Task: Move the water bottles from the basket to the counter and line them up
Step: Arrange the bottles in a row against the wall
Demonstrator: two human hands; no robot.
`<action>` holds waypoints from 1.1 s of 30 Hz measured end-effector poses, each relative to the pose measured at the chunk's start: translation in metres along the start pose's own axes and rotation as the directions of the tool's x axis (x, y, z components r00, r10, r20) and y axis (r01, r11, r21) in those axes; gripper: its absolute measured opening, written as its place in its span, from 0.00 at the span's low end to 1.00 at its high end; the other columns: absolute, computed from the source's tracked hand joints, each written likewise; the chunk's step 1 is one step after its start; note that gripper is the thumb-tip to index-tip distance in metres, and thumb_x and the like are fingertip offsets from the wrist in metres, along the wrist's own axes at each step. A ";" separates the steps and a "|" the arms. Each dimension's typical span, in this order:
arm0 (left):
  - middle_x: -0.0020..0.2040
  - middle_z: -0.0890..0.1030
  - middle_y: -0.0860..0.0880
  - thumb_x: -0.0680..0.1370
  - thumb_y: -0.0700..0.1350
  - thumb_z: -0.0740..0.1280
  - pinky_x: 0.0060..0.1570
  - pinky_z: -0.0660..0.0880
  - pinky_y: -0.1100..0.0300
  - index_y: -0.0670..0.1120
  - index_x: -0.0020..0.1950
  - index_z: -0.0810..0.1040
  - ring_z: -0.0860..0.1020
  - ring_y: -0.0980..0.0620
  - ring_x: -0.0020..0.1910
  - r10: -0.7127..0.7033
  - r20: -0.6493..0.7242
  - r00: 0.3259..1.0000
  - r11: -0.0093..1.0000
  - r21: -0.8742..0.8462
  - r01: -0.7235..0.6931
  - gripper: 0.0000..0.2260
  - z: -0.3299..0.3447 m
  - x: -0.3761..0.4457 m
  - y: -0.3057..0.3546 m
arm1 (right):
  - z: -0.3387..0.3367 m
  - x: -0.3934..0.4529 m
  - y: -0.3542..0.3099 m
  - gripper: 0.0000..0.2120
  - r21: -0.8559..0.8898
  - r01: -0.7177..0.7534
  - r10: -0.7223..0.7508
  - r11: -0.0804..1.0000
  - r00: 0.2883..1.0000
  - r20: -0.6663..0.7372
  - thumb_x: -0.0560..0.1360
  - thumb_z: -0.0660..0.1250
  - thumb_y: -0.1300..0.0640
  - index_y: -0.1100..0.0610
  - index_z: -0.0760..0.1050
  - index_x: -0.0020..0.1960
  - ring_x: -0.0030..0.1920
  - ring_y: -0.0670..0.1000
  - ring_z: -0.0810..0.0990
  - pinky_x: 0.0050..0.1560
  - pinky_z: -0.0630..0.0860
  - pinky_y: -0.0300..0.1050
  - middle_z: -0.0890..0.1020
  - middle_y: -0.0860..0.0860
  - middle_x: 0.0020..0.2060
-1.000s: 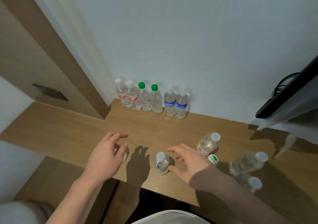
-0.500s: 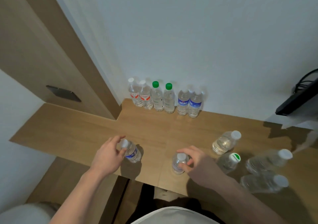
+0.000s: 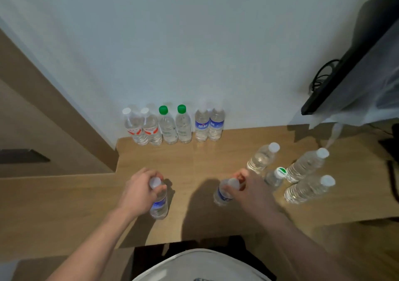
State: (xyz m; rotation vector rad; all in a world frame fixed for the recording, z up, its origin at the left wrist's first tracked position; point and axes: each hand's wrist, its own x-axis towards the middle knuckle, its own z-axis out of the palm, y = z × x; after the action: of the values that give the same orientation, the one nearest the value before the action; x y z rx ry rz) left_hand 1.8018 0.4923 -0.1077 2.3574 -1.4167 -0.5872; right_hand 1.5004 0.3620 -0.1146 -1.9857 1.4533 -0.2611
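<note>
I see a wooden surface (image 3: 194,164) against a pale wall (image 3: 194,43); six bottles (image 3: 173,125) stand in a row at the wall; four loose bottles (image 3: 302,172) cluster right, open wood between; my left hand (image 3: 138,191) grips a blue-labelled bottle (image 3: 159,203) near the front edge; my right hand (image 3: 250,189) grips another bottle (image 3: 223,193); a dark screen (image 3: 345,64) is cut off at right.
</note>
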 end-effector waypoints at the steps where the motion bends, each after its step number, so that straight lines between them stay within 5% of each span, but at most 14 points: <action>1: 0.51 0.78 0.56 0.76 0.53 0.76 0.49 0.78 0.52 0.55 0.53 0.82 0.79 0.54 0.43 0.022 0.005 1.000 1.000 0.002 -0.022 0.08 0.000 0.004 0.000 | 0.001 0.001 0.000 0.15 -0.003 -0.016 0.015 1.000 0.999 -0.033 0.72 0.75 0.36 0.44 0.76 0.47 0.43 0.42 0.79 0.44 0.79 0.48 0.79 0.41 0.43; 7: 0.51 0.79 0.56 0.77 0.51 0.76 0.48 0.73 0.57 0.53 0.55 0.83 0.80 0.53 0.45 0.082 0.019 0.996 0.996 -0.039 -0.081 0.08 -0.005 0.015 -0.006 | 0.015 -0.002 -0.009 0.13 -0.010 0.005 -0.005 1.000 1.000 0.019 0.72 0.79 0.46 0.46 0.80 0.52 0.46 0.44 0.77 0.49 0.76 0.46 0.77 0.41 0.48; 11: 0.51 0.80 0.54 0.77 0.49 0.76 0.49 0.72 0.57 0.52 0.52 0.83 0.78 0.52 0.48 0.051 0.015 0.999 0.997 -0.065 -0.050 0.06 -0.016 0.017 -0.022 | 0.024 0.003 -0.030 0.11 -0.034 0.063 -0.062 0.997 0.997 0.040 0.72 0.80 0.50 0.44 0.78 0.47 0.44 0.46 0.77 0.45 0.74 0.43 0.75 0.43 0.45; 19: 0.49 0.79 0.55 0.77 0.48 0.76 0.48 0.73 0.56 0.51 0.52 0.82 0.78 0.52 0.45 0.054 -0.095 0.994 0.997 -0.057 -0.059 0.07 -0.054 0.037 -0.056 | 0.018 0.050 -0.116 0.13 -0.087 0.219 -0.214 0.972 0.975 0.064 0.72 0.79 0.42 0.47 0.78 0.47 0.45 0.46 0.77 0.47 0.76 0.48 0.78 0.44 0.45; 29: 0.60 0.80 0.47 0.78 0.46 0.73 0.60 0.69 0.57 0.48 0.61 0.81 0.78 0.46 0.61 0.012 -0.127 0.992 1.000 -0.018 -0.014 0.11 -0.101 0.100 -0.066 | 0.082 0.124 -0.205 0.15 -0.054 0.278 -0.272 0.959 0.958 0.088 0.74 0.79 0.47 0.52 0.81 0.56 0.50 0.51 0.80 0.54 0.79 0.51 0.81 0.50 0.50; 33: 0.62 0.79 0.47 0.79 0.45 0.73 0.63 0.69 0.56 0.48 0.62 0.81 0.77 0.46 0.64 -0.023 -0.117 0.993 0.999 -0.033 0.020 0.12 -0.102 0.116 -0.071 | 0.108 0.150 -0.224 0.13 -0.047 0.258 -0.253 0.965 0.963 0.088 0.73 0.79 0.47 0.51 0.78 0.50 0.49 0.52 0.80 0.50 0.77 0.48 0.81 0.50 0.49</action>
State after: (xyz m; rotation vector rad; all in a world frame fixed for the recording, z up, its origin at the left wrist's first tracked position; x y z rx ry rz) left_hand 1.9554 0.4279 -0.0739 2.3441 -1.3230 -0.4645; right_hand 1.7841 0.3054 -0.0932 -2.2060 1.1647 -0.2483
